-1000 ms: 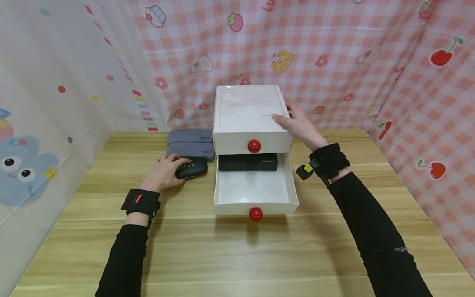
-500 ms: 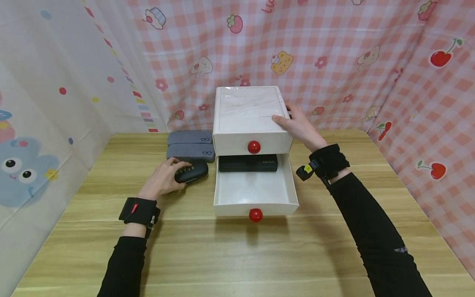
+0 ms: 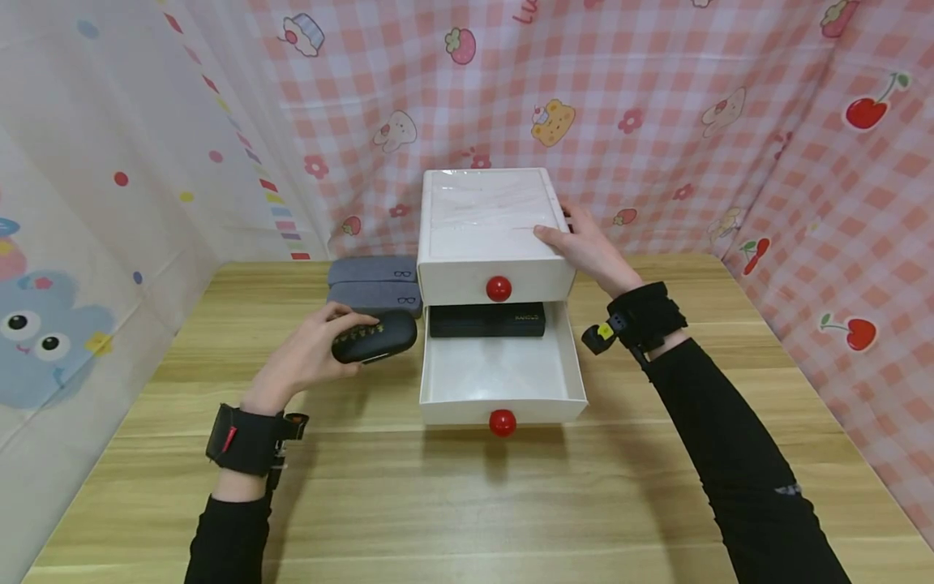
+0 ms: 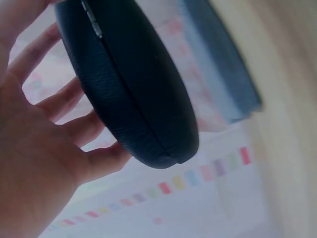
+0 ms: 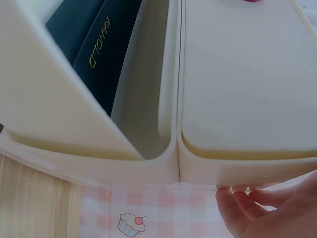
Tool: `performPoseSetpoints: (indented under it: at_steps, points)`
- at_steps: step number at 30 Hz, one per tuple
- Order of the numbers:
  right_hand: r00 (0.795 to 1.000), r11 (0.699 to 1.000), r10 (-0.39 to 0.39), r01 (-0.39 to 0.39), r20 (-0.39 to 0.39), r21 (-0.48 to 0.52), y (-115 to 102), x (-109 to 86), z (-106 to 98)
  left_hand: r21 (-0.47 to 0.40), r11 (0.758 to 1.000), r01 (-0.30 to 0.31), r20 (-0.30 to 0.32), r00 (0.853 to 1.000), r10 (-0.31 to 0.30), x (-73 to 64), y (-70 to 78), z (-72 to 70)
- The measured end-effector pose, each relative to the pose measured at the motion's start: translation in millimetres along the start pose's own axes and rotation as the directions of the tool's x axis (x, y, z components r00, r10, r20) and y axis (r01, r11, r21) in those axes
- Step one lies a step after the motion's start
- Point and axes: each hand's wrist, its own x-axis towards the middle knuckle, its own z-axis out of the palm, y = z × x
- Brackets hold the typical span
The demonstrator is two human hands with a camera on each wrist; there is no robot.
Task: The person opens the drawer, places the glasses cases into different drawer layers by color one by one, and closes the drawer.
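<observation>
My left hand (image 3: 314,353) grips a black oval glasses case (image 3: 374,337) and holds it just above the table, left of the open bottom drawer (image 3: 502,381). In the left wrist view the black case (image 4: 129,84) fills the frame, with my fingers (image 4: 74,129) curled behind it. A white two-drawer box (image 3: 490,227) with red knobs stands at the table's centre back. Its bottom drawer is pulled out and holds a black rectangular case (image 3: 487,319) at the rear. My right hand (image 3: 584,243) holds the box's upper right edge, thumb on top. The right wrist view shows the rectangular case (image 5: 99,59) inside the drawer.
Two grey glasses cases (image 3: 374,284) lie stacked side by side left of the box, behind my left hand. The wooden table (image 3: 467,503) is walled in by pink checked and white patterned cloth on three sides.
My left hand has lifted the black oval case off the table and drawn it slightly towards me and upward. The right hand and the box have stayed put.
</observation>
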Motion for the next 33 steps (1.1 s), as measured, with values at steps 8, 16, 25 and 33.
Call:
performPoseSetpoints:
  at_steps: [8, 16, 25, 33]
  points:
    - [1.0, 1.0, 0.006, -0.006, -0.001, 0.003, 1, -0.8, 0, -0.016, 0.998, -0.069, -0.033, 0.997, 0.068, -9.5, 22.6, -20.7]
    - [1.0, 1.0, -0.004, 0.004, 0.001, 0.0, 1, -1.8, 0, 0.012, 0.986, -0.168, -0.08, 0.982, 0.169, -12.4, 47.3, -30.6]
    - [1.0, 1.0, -0.01, 0.01, 0.0, 0.005, -1, -1.5, 1, -0.015, 0.977, -0.213, -0.045, 0.976, 0.213, -2.5, 82.2, -29.8]
    - [1.0, 1.0, -0.018, 0.018, 0.003, 0.012, 0, -1.6, 0, -0.011, 0.958, -0.287, -0.007, 0.958, 0.286, 21.5, 108.1, -14.1]
